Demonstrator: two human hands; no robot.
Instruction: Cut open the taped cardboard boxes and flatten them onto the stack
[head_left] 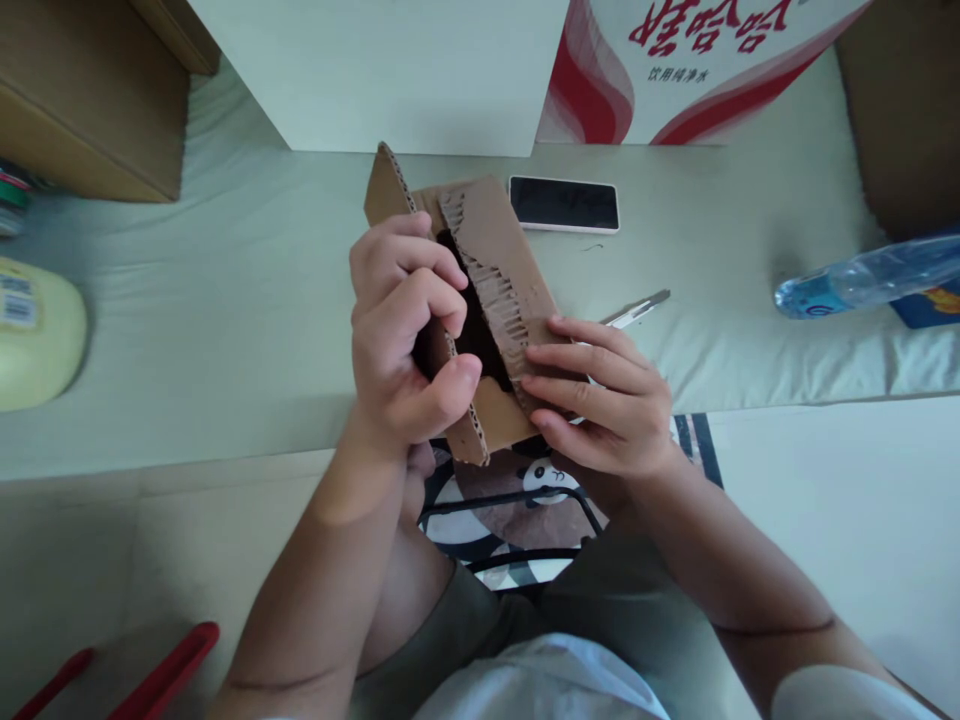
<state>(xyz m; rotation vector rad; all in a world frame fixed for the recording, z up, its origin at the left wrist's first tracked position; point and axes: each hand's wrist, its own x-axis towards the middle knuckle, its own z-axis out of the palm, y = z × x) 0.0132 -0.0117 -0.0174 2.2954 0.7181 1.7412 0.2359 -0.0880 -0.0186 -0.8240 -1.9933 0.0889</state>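
Note:
A small brown cardboard box (540, 280) sits tilted near the front edge of the cloth-covered surface, with a dark opening along its top. Torn corrugated ridges show on its right flap. My left hand (409, 335) is closed around the raised left flap (469, 430), fingers curled over its edge toward the opening. On the box's right side, near its front corner, my right hand (607, 395) grips it with the fingers laid over the torn flap. A slim silver tool, perhaps a craft knife (637, 309), lies just beyond my right fingers, partly hidden.
A phone (564, 204) lies behind the box. Farther back stands a large white carton (420, 80) with red print. Right of it are a plastic bottle (862, 278) and a blue packet (934, 305); at left, a yellow jug (37, 335) and a brown carton (90, 100).

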